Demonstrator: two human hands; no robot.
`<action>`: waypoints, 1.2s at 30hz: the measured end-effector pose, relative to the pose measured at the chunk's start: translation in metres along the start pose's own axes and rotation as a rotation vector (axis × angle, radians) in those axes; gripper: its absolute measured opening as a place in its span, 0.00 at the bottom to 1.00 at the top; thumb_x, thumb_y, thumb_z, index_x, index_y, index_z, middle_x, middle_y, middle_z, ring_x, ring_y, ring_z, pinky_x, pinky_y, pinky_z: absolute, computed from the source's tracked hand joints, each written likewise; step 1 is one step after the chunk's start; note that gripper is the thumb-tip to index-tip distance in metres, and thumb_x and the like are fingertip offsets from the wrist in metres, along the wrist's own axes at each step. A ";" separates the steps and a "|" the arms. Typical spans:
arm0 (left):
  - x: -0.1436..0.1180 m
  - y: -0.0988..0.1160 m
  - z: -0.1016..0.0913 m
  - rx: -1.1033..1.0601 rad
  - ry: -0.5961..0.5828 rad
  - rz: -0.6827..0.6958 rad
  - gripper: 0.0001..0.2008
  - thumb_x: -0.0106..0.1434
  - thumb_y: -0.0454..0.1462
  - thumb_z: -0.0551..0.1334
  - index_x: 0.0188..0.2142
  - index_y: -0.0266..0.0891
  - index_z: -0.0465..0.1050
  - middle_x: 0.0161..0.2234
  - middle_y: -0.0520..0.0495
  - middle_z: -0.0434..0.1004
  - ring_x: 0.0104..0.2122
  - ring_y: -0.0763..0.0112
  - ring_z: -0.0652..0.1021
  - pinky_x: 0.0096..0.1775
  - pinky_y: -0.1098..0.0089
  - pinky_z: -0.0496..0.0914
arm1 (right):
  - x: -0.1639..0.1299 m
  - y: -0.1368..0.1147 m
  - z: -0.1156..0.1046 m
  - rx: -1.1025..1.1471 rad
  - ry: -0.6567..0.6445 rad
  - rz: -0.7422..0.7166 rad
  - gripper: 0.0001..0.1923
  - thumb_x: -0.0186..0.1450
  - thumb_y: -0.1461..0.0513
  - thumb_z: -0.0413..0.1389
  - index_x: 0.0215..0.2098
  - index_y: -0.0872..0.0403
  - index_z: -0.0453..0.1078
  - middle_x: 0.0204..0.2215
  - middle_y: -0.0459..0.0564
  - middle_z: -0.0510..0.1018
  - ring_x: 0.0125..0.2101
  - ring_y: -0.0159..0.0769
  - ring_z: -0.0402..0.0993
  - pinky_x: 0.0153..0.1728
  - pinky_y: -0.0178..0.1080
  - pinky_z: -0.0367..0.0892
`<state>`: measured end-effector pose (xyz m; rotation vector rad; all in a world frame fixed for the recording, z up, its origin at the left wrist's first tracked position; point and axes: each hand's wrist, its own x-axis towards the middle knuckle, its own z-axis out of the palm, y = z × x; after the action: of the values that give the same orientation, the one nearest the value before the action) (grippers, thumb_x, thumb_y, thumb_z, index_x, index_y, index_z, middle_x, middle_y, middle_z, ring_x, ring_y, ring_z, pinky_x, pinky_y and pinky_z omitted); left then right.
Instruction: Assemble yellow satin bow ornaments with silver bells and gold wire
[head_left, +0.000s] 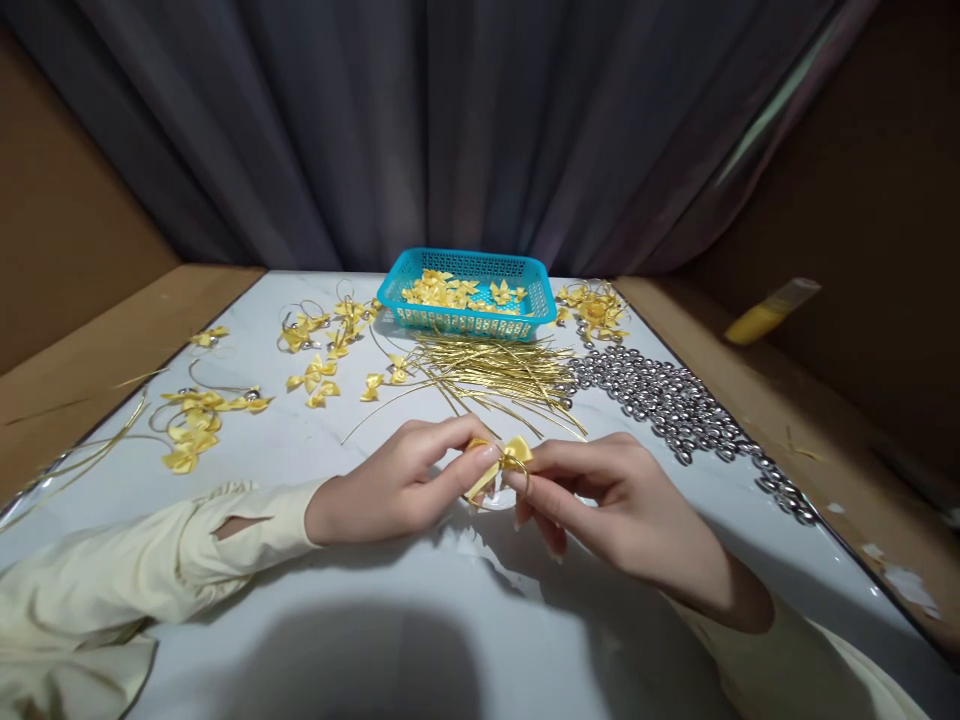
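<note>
Between my two hands, over the front middle of the table, is a yellow ribbon bow (517, 452) with a gold wire loop (527, 487) around it. My left hand (412, 482) pinches the bow's left side between thumb and index finger. From the other side my right hand (611, 500) grips the gold wire close to the bow with thumb and index finger, its other fingers curled below. The fingertips hide part of the bow and where the wire crosses it. Just beyond my hands lies a pile of straight gold wires (499, 370).
A blue plastic basket (465, 320) of yellow bows stands at the back. Silver bells or beads (660, 395) spread along the right. Finished-looking bows with wire loops (199, 415) lie at left, and another heap (596, 310) at back right. A grey curtain (420, 130) hangs behind the table.
</note>
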<state>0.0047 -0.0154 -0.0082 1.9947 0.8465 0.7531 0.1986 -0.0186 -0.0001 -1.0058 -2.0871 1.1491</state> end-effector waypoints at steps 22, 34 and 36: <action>-0.001 -0.012 0.001 0.341 0.106 0.110 0.10 0.66 0.34 0.48 0.29 0.37 0.63 0.26 0.51 0.67 0.27 0.73 0.69 0.33 0.74 0.63 | 0.007 0.011 0.002 -0.017 0.009 -0.031 0.13 0.63 0.65 0.50 0.22 0.58 0.70 0.13 0.42 0.70 0.13 0.22 0.64 0.19 0.26 0.60; -0.001 -0.054 0.022 0.213 0.237 0.008 0.15 0.65 0.44 0.50 0.26 0.40 0.63 0.21 0.54 0.68 0.21 0.74 0.71 0.26 0.79 0.67 | 0.007 0.021 0.021 -0.321 0.134 0.002 0.13 0.60 0.67 0.46 0.20 0.54 0.65 0.16 0.38 0.71 0.18 0.22 0.67 0.21 0.22 0.61; -0.002 -0.056 0.022 0.216 0.215 0.004 0.13 0.64 0.44 0.51 0.28 0.40 0.64 0.23 0.53 0.70 0.23 0.74 0.73 0.29 0.79 0.69 | 0.008 0.022 0.022 -0.349 0.147 0.000 0.12 0.60 0.67 0.46 0.20 0.54 0.64 0.17 0.38 0.72 0.19 0.23 0.67 0.22 0.23 0.61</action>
<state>0.0041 -0.0028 -0.0671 2.1294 1.0895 0.9241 0.1853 -0.0145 -0.0288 -1.2075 -2.2095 0.6978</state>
